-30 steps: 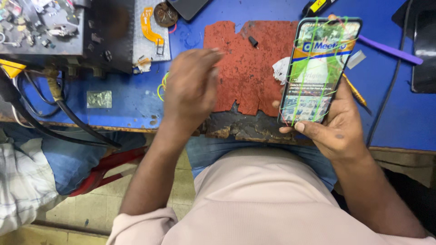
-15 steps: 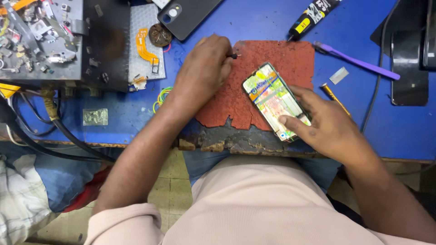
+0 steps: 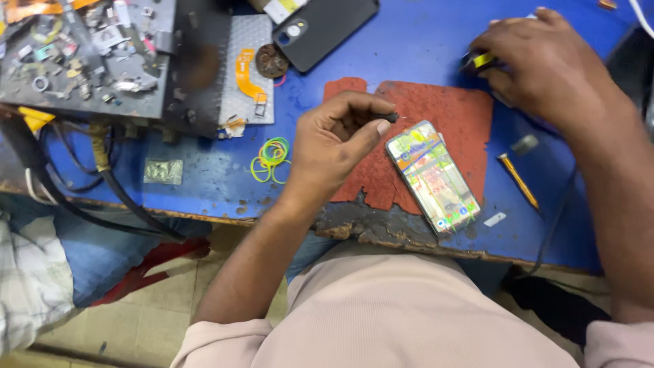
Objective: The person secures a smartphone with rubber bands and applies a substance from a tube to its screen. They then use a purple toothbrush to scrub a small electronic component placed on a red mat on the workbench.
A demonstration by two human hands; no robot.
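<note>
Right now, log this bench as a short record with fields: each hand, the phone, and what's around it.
left hand: left hand pinches a small dark pin-like tool above the red mat
right hand: right hand closed over a black and yellow tube at the far right
phone: lit phone lies face up on the mat, untouched
nearby: rubber bands, dark phone, yellow-handled tool
surface: blue table

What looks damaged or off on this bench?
The red work mat is torn and ragged along its edges, with a chunk missing at the top left. The blue table is chipped and worn along its front edge below the mat. The lit phone lies askew on the mat. Nothing looks spilled.
</note>
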